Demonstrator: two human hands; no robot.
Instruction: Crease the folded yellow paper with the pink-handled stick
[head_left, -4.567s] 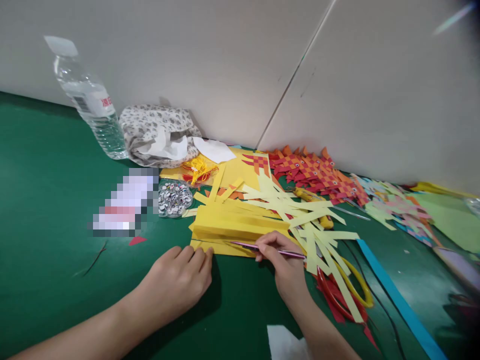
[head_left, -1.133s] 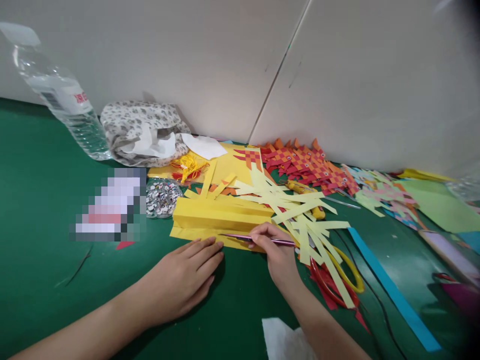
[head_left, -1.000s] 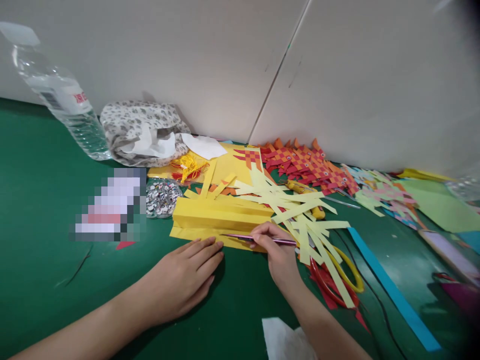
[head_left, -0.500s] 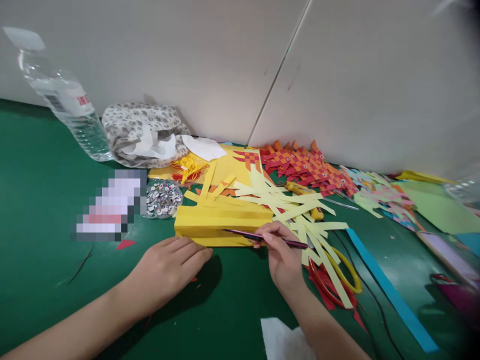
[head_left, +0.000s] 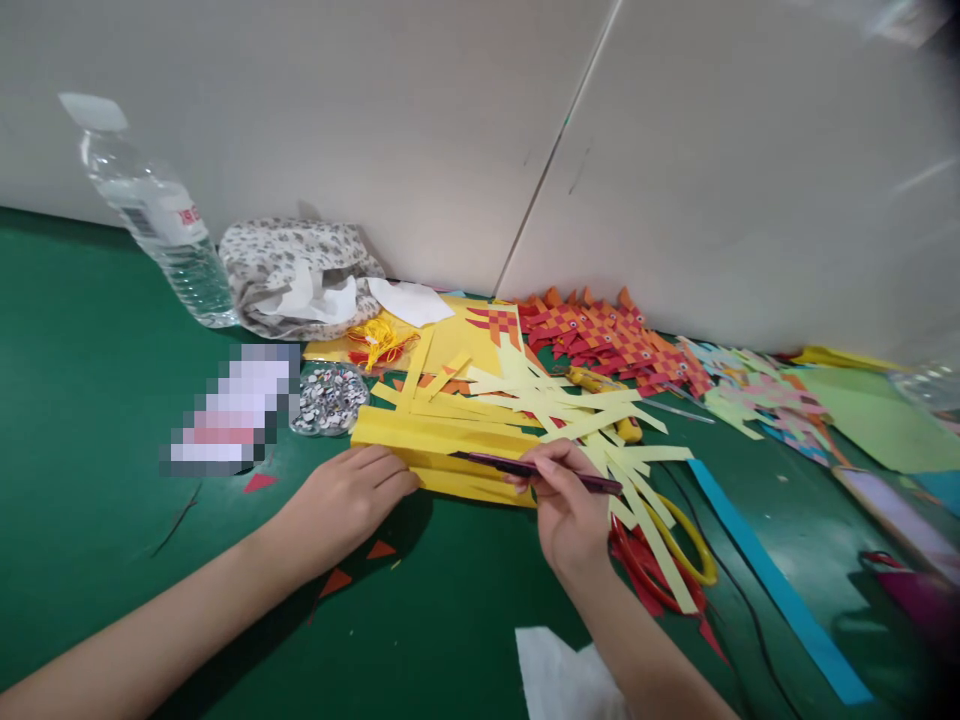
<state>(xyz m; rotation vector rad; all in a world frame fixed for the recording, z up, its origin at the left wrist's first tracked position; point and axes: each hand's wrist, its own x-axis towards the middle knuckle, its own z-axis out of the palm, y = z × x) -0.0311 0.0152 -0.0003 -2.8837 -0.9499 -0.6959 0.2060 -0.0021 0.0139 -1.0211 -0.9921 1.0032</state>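
A sheet of yellow paper (head_left: 450,437) with lengthwise creases lies across the middle. At its lower left corner the fingers of my left hand (head_left: 351,502) curl over the edge and hold it; the thumb is hidden. My right hand (head_left: 566,500) pinches a slim dark purple pen (head_left: 510,466) and touches the paper's right end. The pen's pointed tip lies over the paper's creased middle, pointing left; whether it touches the sheet I cannot tell. Pale yellow paper strips (head_left: 585,410) lie in a loose heap just beyond my right hand.
Red-handled scissors (head_left: 637,575), a yellow ring-shaped handle (head_left: 709,560) and a blue strip (head_left: 772,580) lie at right. Woven red-orange paper fish (head_left: 600,335) pile by the wall. At left stand a water bottle (head_left: 169,225), a bag of googly eyes (head_left: 330,400) and a floral pouch (head_left: 300,265).
The yellow paper's near edge has tilted and its lower flap shows more. My left hand has shifted slightly up the sheet. The pen stays in my right hand; the view has moved a little.
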